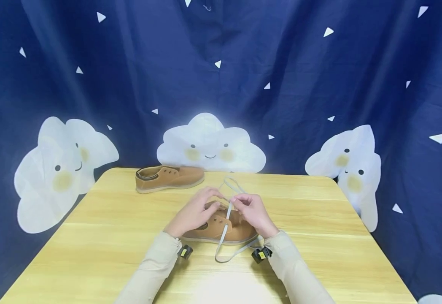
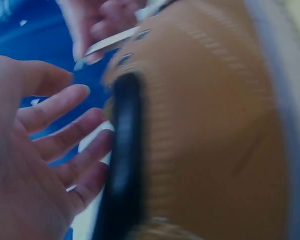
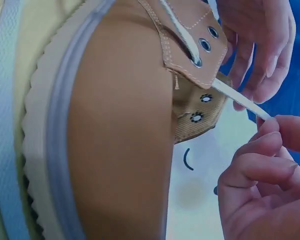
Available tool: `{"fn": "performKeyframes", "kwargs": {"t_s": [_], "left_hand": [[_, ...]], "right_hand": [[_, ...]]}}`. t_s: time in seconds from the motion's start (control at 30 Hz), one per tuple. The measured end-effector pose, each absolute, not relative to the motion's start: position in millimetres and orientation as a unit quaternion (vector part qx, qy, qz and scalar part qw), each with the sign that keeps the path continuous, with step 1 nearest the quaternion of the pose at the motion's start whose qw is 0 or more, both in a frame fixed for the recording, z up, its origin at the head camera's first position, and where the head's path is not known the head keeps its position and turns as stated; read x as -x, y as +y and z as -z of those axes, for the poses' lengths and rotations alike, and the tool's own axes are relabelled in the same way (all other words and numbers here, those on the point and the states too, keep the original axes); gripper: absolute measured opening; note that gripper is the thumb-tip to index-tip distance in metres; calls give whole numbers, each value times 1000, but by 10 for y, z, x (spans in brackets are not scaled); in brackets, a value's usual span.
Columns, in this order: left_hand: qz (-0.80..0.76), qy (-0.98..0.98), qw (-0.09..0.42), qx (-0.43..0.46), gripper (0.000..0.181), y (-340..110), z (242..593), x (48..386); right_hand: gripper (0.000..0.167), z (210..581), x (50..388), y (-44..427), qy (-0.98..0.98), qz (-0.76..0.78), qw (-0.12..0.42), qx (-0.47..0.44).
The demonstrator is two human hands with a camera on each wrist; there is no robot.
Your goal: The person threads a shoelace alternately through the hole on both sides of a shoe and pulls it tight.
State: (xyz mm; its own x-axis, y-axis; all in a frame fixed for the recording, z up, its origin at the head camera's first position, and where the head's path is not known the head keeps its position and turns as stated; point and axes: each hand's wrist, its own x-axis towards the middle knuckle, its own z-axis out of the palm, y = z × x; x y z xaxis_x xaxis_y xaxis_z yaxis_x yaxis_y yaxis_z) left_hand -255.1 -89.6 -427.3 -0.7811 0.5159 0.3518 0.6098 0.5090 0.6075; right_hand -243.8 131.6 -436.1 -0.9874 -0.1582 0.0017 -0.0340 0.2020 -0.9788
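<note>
A brown shoe (image 1: pixel 240 231) lies sideways at the middle of the table, its toe to the right. A pale flat lace (image 3: pixel 240 99) runs through an eyelet of its front flap. My right hand (image 1: pixel 254 211) pinches the lace between thumb and index finger above the shoe; the right wrist view shows this right hand (image 3: pixel 270 185) pulling it taut. My left hand (image 1: pixel 196 212) is at the shoe's opening, and in the left wrist view this left hand (image 2: pixel 45 135) has its fingers spread and slightly bent beside the collar, holding nothing.
Another brown shoe (image 1: pixel 171 178), with no lace visible in it, stands at the back left of the wooden table (image 1: pixel 111 236). A loop of lace (image 1: pixel 222 259) hangs in front of the near shoe. A dark blue curtain (image 1: pixel 221 84) with clouds is behind.
</note>
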Motion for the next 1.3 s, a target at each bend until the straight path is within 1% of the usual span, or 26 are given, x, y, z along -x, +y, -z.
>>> {"fn": "performKeyframes", "kwargs": {"t_s": [0.07,0.17,0.27,0.4,0.47,0.73,0.93,1.3], "left_hand": [[373,-873,56,310,30,-914,4257,2584],[374,-880,36,291,35,-910,4254,2637],[373,-878,10,299,35,-877,4284,2682],[380,-866,-25,324,32,-818,4347,2716],[381,-863,-37,330,32,-795,4370,2717],[358,-874,-64,323,38,-759,4373,2701],[356,-877,-66,315,38,-772,4379,2694],[354,-875,-86,319,41,-773,4393,2720]], "right_hand": [[29,4369,2450,1331,775,624,68,71],[31,4375,2449,1372,778,611,114,90],[31,4400,2450,1399,787,587,157,108],[26,4463,2454,1391,789,574,186,118],[25,4489,2453,1377,787,575,191,118],[23,4577,2530,1377,780,587,190,104],[23,4609,2553,1367,783,586,186,98],[24,4636,2527,1280,814,562,128,76]]}}
